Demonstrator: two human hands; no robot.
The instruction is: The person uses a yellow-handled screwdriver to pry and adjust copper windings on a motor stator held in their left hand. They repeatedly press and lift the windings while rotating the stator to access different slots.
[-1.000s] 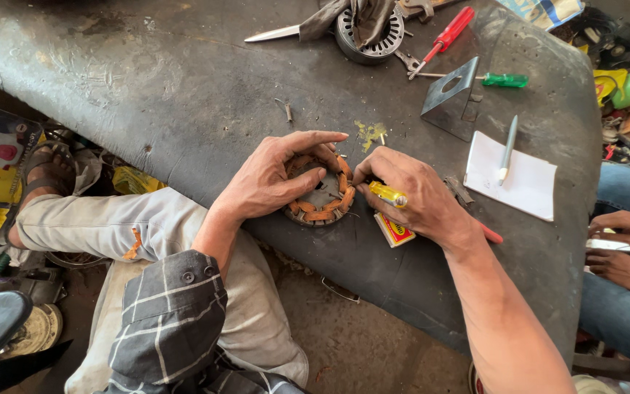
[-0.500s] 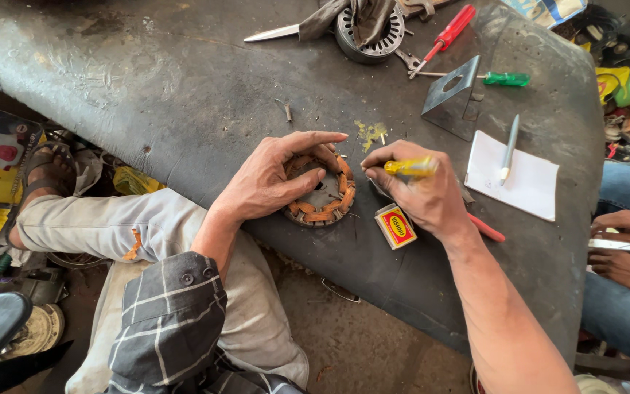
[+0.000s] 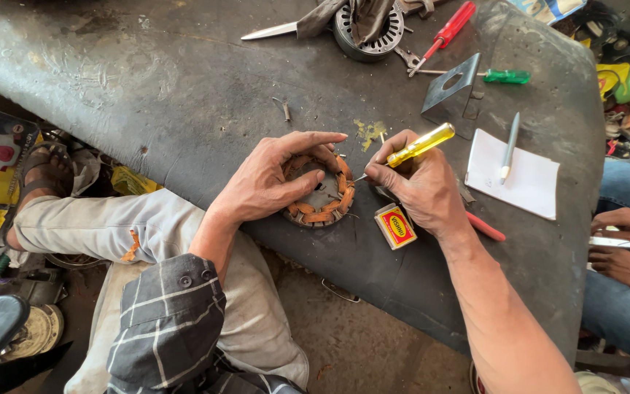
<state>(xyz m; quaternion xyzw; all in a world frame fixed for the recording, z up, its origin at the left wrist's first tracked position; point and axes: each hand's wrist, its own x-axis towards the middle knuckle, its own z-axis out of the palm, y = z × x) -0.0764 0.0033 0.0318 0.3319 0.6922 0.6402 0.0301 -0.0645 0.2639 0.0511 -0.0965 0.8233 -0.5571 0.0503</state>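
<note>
Centre of frame: left hand [image 3: 267,182] lies over a copper-wound stator ring [image 3: 320,191] on the dark worn workbench [image 3: 147,87], fingers spread and curled around its rim, pinning it flat. Right hand [image 3: 417,186] just right of it, fingers clamped on a yellow-handled screwdriver [image 3: 421,144], tip pointing at the ring's right edge. Small red-and-yellow box [image 3: 395,226] sits below the right hand. White paper pad [image 3: 526,182] with a grey pen [image 3: 509,146] lies right of centre. Red screwdriver [image 3: 446,33], green-handled tool [image 3: 506,76] and second stator [image 3: 370,33] at upper right. Another person's hands [image 3: 625,244] at right edge.
</note>
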